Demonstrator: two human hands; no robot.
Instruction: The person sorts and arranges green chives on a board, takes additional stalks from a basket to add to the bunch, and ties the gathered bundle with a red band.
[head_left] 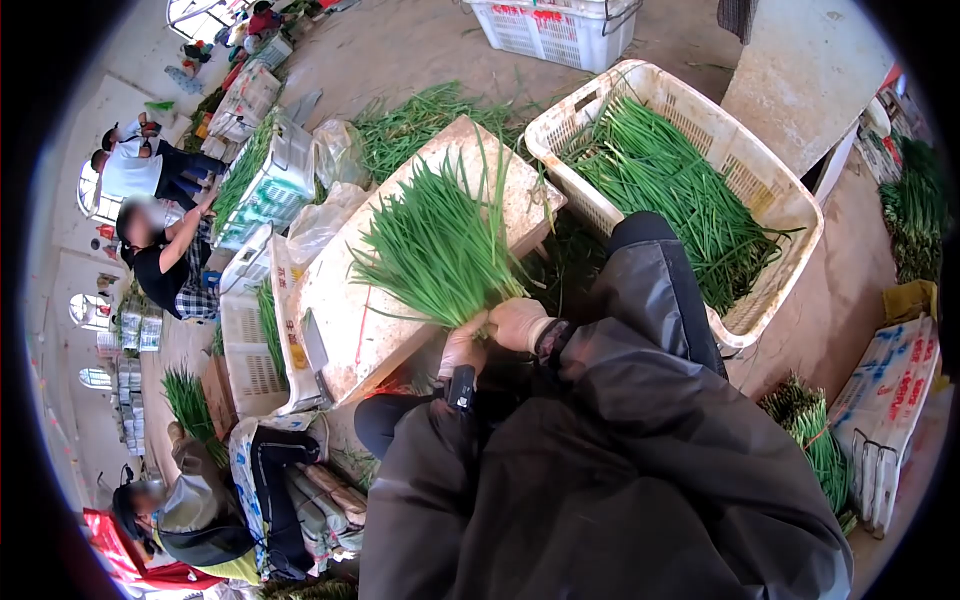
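A large bunch of green chives (pixel 430 245) fans out over the low, worn white board (pixel 345 275) in front of me. My left hand (pixel 463 343) is closed around the lower stems. Right beside it, my right hand (pixel 519 324) is closed on the same stem ends, on their right side. Both hands appear to wear thin pale gloves, and a dark band circles each wrist. The leaf tips point up and away from me, while the stem ends are mostly hidden by my fingers.
A white plastic crate (pixel 800 205) of chives stands right of the board. Loose greens (pixel 420 125) lie behind the board. Another crate (pixel 245 340) stands at left. Tied bundles (pixel 815 450) lie at lower right. A seated person (pixel 190 500) and a person in black (pixel 165 260) are at left.
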